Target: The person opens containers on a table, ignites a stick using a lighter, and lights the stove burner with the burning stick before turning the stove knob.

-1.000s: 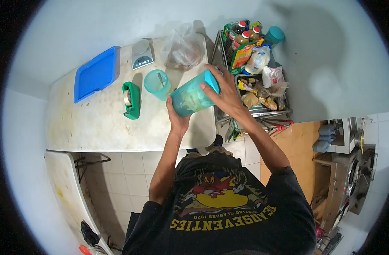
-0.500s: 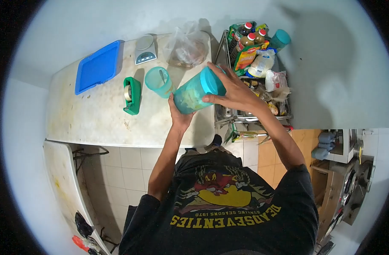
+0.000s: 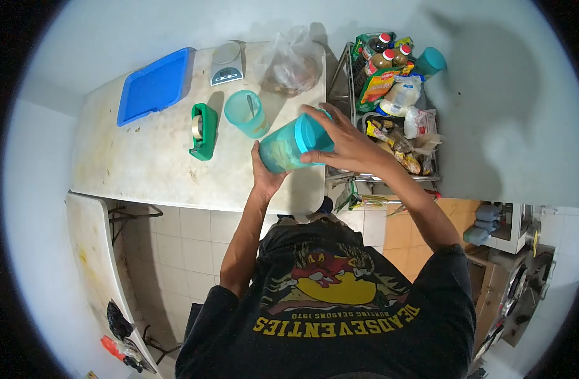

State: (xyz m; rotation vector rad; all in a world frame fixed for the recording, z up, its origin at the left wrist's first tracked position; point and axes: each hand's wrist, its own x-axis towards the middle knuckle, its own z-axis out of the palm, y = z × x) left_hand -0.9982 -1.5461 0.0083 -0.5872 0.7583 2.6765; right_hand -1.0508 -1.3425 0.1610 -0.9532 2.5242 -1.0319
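Note:
A translucent teal lidded container (image 3: 280, 149) is tilted in the air above the table's near right part, with something pale inside it. My left hand (image 3: 266, 175) is wrapped around its lower end. My right hand (image 3: 346, 142) grips the lid end, thumb on one side and fingers over the other. Just left of the container, an uncovered teal tub (image 3: 245, 112) with a spoon (image 3: 250, 105) in it stands on the white table (image 3: 138, 167).
On the table are a green tape dispenser (image 3: 204, 132), a blue tray (image 3: 153, 88), a kitchen scale (image 3: 227, 65) and a plastic bag (image 3: 292, 66). A rack to the right holds bottles (image 3: 379, 60) and packets (image 3: 378, 85). A second table (image 3: 87, 243) stands at lower left.
The view has shifted slightly, so the table's things appear higher and further right. Both hands keep their hold on the container, which looks a little more tipped toward lying flat.

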